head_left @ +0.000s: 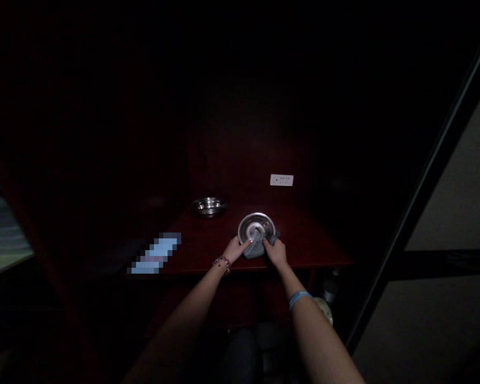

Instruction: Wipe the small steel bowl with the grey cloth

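Note:
A round metal bowl (256, 220) is held tilted toward me above the front part of the dark red desk (304, 240). My left hand (235, 249) is closed on the bowl's lower left rim, thumb on the inner side. My right hand (276, 252) grips a grey cloth (254, 249) against the bowl's lower right rim. The cloth hangs over the near rim and partly covers the inside. Fingers behind the bowl are hidden. Farther back on the left, several similar metal bowls (208, 207) sit stacked on the desk.
A white power socket (281, 180) is on the back panel. A pixelated bright patch (155, 255) lies at the desk's left front. Below the desk's right side stand a clear bottle (330, 288) and a pale rounded object (323, 309). Dark panels rise on both sides.

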`<state>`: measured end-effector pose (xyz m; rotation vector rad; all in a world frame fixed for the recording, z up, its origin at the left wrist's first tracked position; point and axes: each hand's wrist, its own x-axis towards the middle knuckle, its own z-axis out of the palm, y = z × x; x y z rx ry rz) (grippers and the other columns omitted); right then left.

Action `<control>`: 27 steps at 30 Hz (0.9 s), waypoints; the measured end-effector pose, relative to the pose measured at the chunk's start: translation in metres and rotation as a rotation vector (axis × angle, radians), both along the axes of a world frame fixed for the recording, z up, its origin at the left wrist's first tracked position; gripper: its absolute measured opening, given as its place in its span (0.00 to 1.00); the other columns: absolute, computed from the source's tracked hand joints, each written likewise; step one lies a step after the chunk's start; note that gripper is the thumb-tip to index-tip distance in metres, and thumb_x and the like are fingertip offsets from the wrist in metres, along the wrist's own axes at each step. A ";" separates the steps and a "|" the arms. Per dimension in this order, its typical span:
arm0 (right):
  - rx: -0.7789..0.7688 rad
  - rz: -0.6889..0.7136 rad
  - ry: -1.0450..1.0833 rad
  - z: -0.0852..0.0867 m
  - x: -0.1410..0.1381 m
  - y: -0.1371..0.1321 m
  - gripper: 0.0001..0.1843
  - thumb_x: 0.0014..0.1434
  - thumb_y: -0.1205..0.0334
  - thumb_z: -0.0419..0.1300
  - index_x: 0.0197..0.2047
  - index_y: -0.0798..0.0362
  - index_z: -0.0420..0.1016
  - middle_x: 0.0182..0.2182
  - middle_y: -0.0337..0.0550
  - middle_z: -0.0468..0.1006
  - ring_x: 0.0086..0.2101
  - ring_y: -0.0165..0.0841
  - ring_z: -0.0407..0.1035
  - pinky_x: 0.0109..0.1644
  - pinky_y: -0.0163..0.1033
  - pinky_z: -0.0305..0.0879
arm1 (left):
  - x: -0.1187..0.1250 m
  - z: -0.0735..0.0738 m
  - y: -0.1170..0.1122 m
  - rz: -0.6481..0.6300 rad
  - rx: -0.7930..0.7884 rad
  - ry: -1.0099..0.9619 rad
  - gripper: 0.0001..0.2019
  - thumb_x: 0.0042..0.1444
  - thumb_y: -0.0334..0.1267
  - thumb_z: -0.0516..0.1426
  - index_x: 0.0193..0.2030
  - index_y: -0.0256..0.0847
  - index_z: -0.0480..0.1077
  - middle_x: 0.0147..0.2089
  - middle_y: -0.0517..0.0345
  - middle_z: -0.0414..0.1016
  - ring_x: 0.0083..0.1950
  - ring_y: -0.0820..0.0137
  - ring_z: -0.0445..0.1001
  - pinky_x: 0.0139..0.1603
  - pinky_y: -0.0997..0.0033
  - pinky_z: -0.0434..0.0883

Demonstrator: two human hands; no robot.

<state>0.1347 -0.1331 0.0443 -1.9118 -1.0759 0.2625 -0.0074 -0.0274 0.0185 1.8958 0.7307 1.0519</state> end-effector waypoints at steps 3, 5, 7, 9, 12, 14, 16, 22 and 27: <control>0.002 0.004 0.003 0.000 0.000 0.000 0.17 0.58 0.56 0.56 0.40 0.61 0.78 0.38 0.55 0.80 0.40 0.37 0.74 0.40 0.31 0.66 | 0.001 -0.001 0.000 0.006 0.003 -0.007 0.20 0.49 0.45 0.59 0.46 0.34 0.71 0.49 0.47 0.76 0.51 0.61 0.74 0.55 0.58 0.67; -0.002 0.006 0.002 -0.001 0.001 0.000 0.17 0.58 0.56 0.56 0.41 0.61 0.78 0.38 0.55 0.80 0.40 0.37 0.75 0.40 0.31 0.66 | 0.001 -0.002 0.000 -0.002 0.008 -0.010 0.20 0.49 0.44 0.58 0.46 0.34 0.70 0.48 0.47 0.76 0.50 0.61 0.74 0.55 0.58 0.67; -0.007 0.007 -0.002 -0.001 0.001 0.000 0.17 0.58 0.56 0.56 0.40 0.61 0.78 0.38 0.55 0.80 0.40 0.37 0.75 0.39 0.31 0.65 | 0.001 -0.001 -0.001 -0.001 0.012 -0.013 0.19 0.49 0.43 0.58 0.46 0.34 0.70 0.49 0.47 0.76 0.50 0.62 0.74 0.55 0.59 0.67; -0.006 0.008 -0.009 -0.001 0.001 0.000 0.16 0.58 0.56 0.56 0.40 0.60 0.78 0.38 0.55 0.80 0.40 0.37 0.75 0.39 0.31 0.65 | 0.001 -0.001 -0.001 0.004 0.009 -0.022 0.19 0.49 0.43 0.58 0.46 0.34 0.70 0.49 0.48 0.76 0.50 0.62 0.74 0.55 0.59 0.67; -0.003 0.005 -0.022 -0.002 0.001 0.001 0.16 0.58 0.56 0.56 0.39 0.60 0.78 0.38 0.55 0.80 0.40 0.37 0.75 0.39 0.31 0.65 | 0.001 0.000 -0.003 0.005 -0.001 -0.033 0.19 0.48 0.43 0.58 0.46 0.35 0.70 0.49 0.49 0.77 0.51 0.62 0.74 0.55 0.59 0.67; -0.007 0.003 -0.029 -0.003 0.001 0.001 0.16 0.58 0.55 0.56 0.39 0.60 0.78 0.37 0.55 0.80 0.40 0.37 0.75 0.39 0.31 0.66 | 0.001 0.001 -0.003 0.002 -0.004 -0.031 0.18 0.48 0.42 0.58 0.45 0.35 0.71 0.49 0.48 0.76 0.51 0.62 0.74 0.55 0.59 0.67; -0.008 0.003 -0.033 -0.003 0.001 0.001 0.17 0.58 0.55 0.56 0.38 0.60 0.78 0.37 0.56 0.80 0.40 0.37 0.75 0.39 0.31 0.66 | 0.000 0.002 -0.004 0.003 -0.006 -0.025 0.18 0.48 0.42 0.58 0.45 0.35 0.71 0.49 0.48 0.76 0.51 0.62 0.73 0.55 0.59 0.67; -0.004 0.007 -0.025 -0.001 0.000 -0.001 0.16 0.58 0.56 0.56 0.39 0.60 0.78 0.37 0.55 0.80 0.39 0.37 0.75 0.38 0.31 0.65 | -0.001 0.004 -0.006 0.010 -0.005 -0.024 0.18 0.49 0.42 0.58 0.46 0.36 0.71 0.49 0.49 0.77 0.51 0.62 0.73 0.56 0.59 0.67; -0.010 0.002 -0.024 -0.002 0.000 0.000 0.17 0.58 0.55 0.56 0.39 0.60 0.78 0.38 0.55 0.80 0.40 0.37 0.75 0.39 0.31 0.65 | -0.002 0.005 -0.007 0.000 0.019 -0.021 0.19 0.49 0.42 0.58 0.47 0.36 0.71 0.50 0.49 0.76 0.52 0.62 0.73 0.57 0.59 0.66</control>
